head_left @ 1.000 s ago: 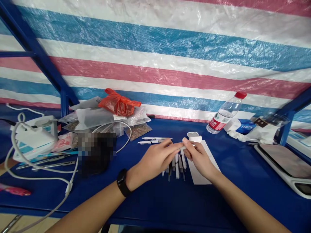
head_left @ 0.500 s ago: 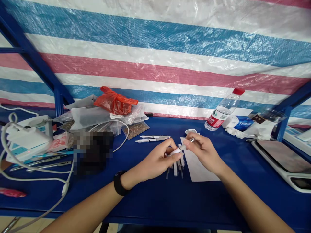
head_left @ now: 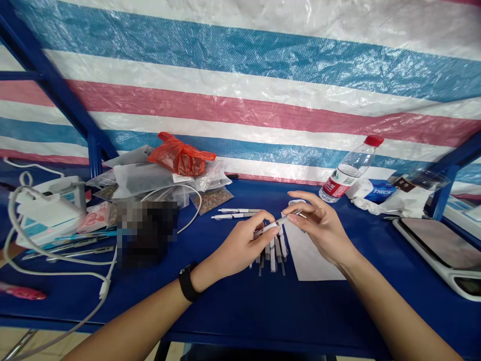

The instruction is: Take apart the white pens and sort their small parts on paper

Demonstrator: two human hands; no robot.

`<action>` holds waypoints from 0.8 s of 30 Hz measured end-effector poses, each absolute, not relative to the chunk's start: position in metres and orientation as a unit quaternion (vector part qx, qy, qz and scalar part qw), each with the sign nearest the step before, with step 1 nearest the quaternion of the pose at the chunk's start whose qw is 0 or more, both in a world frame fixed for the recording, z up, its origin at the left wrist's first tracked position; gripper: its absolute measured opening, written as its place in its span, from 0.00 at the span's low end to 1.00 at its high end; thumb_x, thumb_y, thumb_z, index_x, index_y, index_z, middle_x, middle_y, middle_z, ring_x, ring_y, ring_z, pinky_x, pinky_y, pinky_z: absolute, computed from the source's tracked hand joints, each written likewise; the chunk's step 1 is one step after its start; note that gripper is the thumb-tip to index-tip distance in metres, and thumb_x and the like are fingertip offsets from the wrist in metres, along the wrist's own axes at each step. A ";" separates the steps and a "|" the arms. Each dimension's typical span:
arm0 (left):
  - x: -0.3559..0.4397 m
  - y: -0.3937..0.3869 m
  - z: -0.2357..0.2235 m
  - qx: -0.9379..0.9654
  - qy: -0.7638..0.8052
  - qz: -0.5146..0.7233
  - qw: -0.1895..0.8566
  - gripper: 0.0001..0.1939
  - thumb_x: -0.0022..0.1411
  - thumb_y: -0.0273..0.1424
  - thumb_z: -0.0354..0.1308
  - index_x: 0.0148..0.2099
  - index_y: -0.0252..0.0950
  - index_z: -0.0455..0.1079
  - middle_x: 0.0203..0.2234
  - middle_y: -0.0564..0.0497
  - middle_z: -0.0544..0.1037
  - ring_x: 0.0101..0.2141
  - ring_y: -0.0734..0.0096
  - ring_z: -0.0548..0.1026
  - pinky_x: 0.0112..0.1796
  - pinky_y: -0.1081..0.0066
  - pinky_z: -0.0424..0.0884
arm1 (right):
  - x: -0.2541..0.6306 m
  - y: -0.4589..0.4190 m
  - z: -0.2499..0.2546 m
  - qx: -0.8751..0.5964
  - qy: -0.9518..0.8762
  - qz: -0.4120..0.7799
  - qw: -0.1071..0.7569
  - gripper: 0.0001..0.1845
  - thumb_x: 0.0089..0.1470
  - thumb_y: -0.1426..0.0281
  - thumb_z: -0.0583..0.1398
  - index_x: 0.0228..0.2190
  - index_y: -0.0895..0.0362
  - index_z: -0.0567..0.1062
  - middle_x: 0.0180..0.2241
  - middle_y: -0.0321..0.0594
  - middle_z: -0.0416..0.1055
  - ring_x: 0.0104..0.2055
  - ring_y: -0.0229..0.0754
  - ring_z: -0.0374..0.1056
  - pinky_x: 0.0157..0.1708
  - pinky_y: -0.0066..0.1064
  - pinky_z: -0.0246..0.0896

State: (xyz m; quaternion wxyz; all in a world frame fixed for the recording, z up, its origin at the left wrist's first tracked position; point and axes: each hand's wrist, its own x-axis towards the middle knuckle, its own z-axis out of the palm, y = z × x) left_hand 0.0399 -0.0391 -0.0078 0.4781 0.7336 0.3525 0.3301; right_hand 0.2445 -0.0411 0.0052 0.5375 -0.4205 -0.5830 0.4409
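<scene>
My left hand (head_left: 242,245), with a black band on its wrist, pinches the white barrel of a pen (head_left: 271,226) between thumb and forefinger. My right hand (head_left: 319,228) meets it from the right and holds the pen's thin metal tip end, with the upper fingers stretched out. Both hands hover just above a small heap of several white pens (head_left: 273,250) on the blue table (head_left: 240,311). Two more pens (head_left: 235,214) lie side by side a little farther back. A white sheet of paper (head_left: 310,258) lies under my right hand.
A clear water bottle with a red cap (head_left: 347,170) leans at the back right, beside white tissues and a blue pack (head_left: 376,193). A scale (head_left: 439,255) sits at far right. Plastic bags and an orange bag (head_left: 180,158) pile at back left, with white cables and a charger (head_left: 45,210).
My hands have kept the pen between them and lifted it slightly. My right hand's fingers have spread out more. The view has shifted a little.
</scene>
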 end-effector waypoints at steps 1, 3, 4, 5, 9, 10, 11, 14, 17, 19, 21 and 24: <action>0.040 -0.039 -0.008 0.738 0.349 0.336 0.470 0.12 0.72 0.42 0.51 0.44 0.39 0.66 0.22 0.61 0.58 0.22 0.75 0.58 0.27 0.72 0.54 | 0.245 -0.041 0.006 -0.417 -0.584 0.446 0.535 0.21 0.47 0.62 0.74 0.45 0.45 0.81 0.39 0.38 0.81 0.42 0.46 0.75 0.42 0.38 0.70; 0.041 -0.038 -0.008 0.752 0.344 0.339 0.449 0.12 0.73 0.41 0.50 0.41 0.38 0.66 0.23 0.60 0.61 0.24 0.75 0.59 0.28 0.72 0.55 | 0.245 -0.041 0.006 -0.429 -0.593 0.428 0.529 0.17 0.48 0.61 0.73 0.41 0.46 0.82 0.41 0.39 0.80 0.44 0.47 0.75 0.42 0.38 0.71; 0.041 -0.038 -0.008 0.759 0.344 0.339 0.437 0.13 0.73 0.40 0.49 0.39 0.38 0.66 0.23 0.59 0.62 0.24 0.75 0.60 0.29 0.71 0.55 | 0.245 -0.040 0.006 -0.441 -0.598 0.413 0.527 0.14 0.48 0.60 0.73 0.37 0.48 0.82 0.40 0.39 0.79 0.43 0.47 0.74 0.41 0.38 0.71; 0.041 -0.038 -0.008 0.764 0.347 0.338 0.427 0.14 0.73 0.39 0.48 0.37 0.37 0.65 0.24 0.58 0.63 0.25 0.75 0.60 0.29 0.71 0.55 | 0.244 -0.040 0.005 -0.454 -0.599 0.399 0.525 0.12 0.47 0.59 0.73 0.33 0.50 0.82 0.37 0.40 0.79 0.41 0.46 0.74 0.39 0.37 0.70; 0.042 -0.039 -0.008 0.765 0.365 0.328 0.418 0.16 0.74 0.39 0.45 0.36 0.37 0.65 0.22 0.59 0.62 0.24 0.75 0.60 0.28 0.71 0.55 | 0.244 -0.038 0.004 -0.455 -0.584 0.425 0.522 0.16 0.45 0.60 0.74 0.33 0.51 0.79 0.31 0.39 0.79 0.35 0.44 0.73 0.36 0.36 0.69; 0.042 -0.039 -0.009 0.760 0.366 0.325 0.427 0.15 0.75 0.39 0.45 0.38 0.37 0.65 0.22 0.59 0.62 0.23 0.75 0.60 0.27 0.72 0.54 | 0.245 -0.039 0.004 -0.442 -0.582 0.443 0.520 0.17 0.45 0.60 0.74 0.37 0.50 0.79 0.34 0.39 0.80 0.37 0.45 0.74 0.38 0.37 0.70; 0.041 -0.039 -0.009 0.755 0.366 0.324 0.437 0.14 0.74 0.40 0.45 0.41 0.37 0.66 0.21 0.60 0.61 0.22 0.75 0.60 0.27 0.72 0.54 | 0.245 -0.039 0.005 -0.429 -0.584 0.457 0.516 0.19 0.45 0.61 0.74 0.40 0.49 0.79 0.39 0.40 0.81 0.41 0.46 0.75 0.40 0.37 0.70; 0.041 -0.040 -0.010 0.745 0.353 0.323 0.465 0.12 0.73 0.41 0.49 0.45 0.38 0.65 0.20 0.62 0.60 0.20 0.76 0.58 0.25 0.73 0.54 | 0.244 -0.041 0.007 -0.424 -0.600 0.450 0.507 0.19 0.48 0.60 0.72 0.42 0.47 0.79 0.46 0.41 0.80 0.48 0.49 0.74 0.43 0.39 0.71; 0.041 -0.041 -0.009 0.749 0.352 0.324 0.458 0.12 0.73 0.40 0.50 0.43 0.38 0.66 0.19 0.62 0.60 0.20 0.76 0.58 0.25 0.72 0.53 | 0.242 -0.041 0.005 -0.456 -0.605 0.423 0.498 0.16 0.49 0.58 0.72 0.39 0.49 0.79 0.32 0.38 0.78 0.37 0.46 0.74 0.38 0.37 0.70; 0.042 -0.040 -0.010 0.756 0.355 0.326 0.443 0.12 0.74 0.40 0.48 0.42 0.38 0.66 0.20 0.61 0.60 0.21 0.76 0.59 0.26 0.72 0.54 | 0.243 -0.041 0.003 -0.451 -0.595 0.437 0.501 0.17 0.48 0.59 0.73 0.39 0.49 0.79 0.30 0.37 0.78 0.34 0.44 0.74 0.37 0.36 0.69; 0.042 -0.039 -0.011 0.766 0.350 0.329 0.427 0.13 0.74 0.39 0.47 0.42 0.38 0.67 0.22 0.60 0.63 0.23 0.75 0.62 0.29 0.72 0.56 | 0.244 -0.041 0.002 -0.433 -0.588 0.459 0.507 0.19 0.48 0.60 0.73 0.42 0.49 0.78 0.34 0.38 0.80 0.37 0.44 0.74 0.39 0.37 0.70; 0.042 -0.038 -0.013 0.777 0.346 0.332 0.408 0.15 0.75 0.39 0.44 0.39 0.38 0.66 0.26 0.57 0.66 0.27 0.73 0.65 0.32 0.71 0.57 | 0.244 -0.041 0.003 -0.432 -0.598 0.455 0.499 0.21 0.49 0.61 0.73 0.44 0.48 0.78 0.41 0.40 0.80 0.42 0.46 0.75 0.42 0.38 0.71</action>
